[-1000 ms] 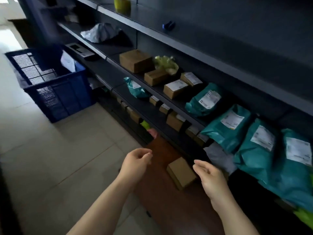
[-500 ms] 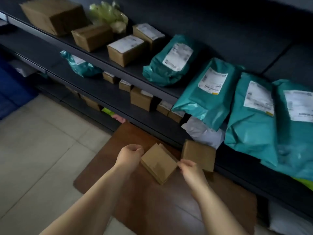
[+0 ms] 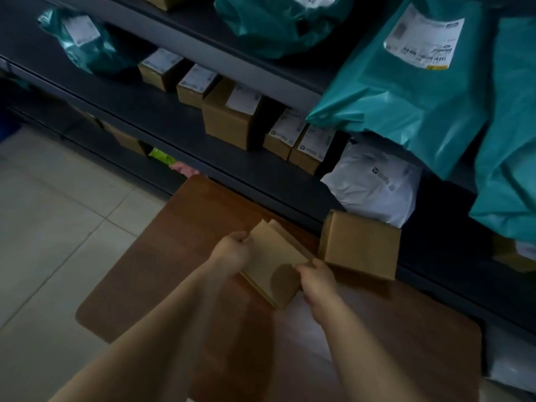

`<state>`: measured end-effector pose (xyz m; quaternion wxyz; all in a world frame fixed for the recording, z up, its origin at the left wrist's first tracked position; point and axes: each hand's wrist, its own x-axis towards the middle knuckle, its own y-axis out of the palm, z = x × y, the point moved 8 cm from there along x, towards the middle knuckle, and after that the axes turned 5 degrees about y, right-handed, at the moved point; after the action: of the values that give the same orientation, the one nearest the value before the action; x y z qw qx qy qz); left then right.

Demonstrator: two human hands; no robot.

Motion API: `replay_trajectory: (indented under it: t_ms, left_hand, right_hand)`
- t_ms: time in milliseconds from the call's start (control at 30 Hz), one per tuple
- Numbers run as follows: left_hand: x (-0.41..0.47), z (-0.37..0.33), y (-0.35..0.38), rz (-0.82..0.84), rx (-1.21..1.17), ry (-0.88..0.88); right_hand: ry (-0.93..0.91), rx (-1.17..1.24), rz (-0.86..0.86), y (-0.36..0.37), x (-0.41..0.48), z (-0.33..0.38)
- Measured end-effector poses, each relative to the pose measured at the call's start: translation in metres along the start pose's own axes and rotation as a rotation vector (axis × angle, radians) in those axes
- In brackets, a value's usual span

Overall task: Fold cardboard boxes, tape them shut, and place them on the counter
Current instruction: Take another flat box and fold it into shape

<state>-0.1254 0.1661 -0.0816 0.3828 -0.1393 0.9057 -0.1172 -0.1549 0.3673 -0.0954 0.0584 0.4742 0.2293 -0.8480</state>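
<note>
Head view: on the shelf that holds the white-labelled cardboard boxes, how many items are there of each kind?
Labelled cardboard boxes: 5
Teal mailer bag: 1
White mailer bag: 1
Total: 7

Folded box (image 3: 359,245) just right, shelf (image 3: 261,181) behind, open board (image 3: 162,256) left

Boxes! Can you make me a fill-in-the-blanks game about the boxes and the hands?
The left hand and right hand grip the flat cardboard above a ____ tabletop.
The folded box sits on the ____ side of the flat cardboard.
The plastic bag just behind the folded box is ____.
Missing words: brown; right; white.
</note>
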Motion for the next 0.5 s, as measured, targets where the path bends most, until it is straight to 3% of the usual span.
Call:
replay_trajectory:
  t_ms: [333, 500]
  left_hand:
    - [-0.063, -0.011, -0.073, -0.182, -0.056, -0.016]
    - [-0.126, -0.036, -0.121, -0.293, -0.237, 0.028]
  right_hand:
    - [-0.188, 0.066, 0.016, 0.004, -0.088, 0.055]
    - [-0.338, 0.050, 0.069, 0.010, -0.167, 0.110]
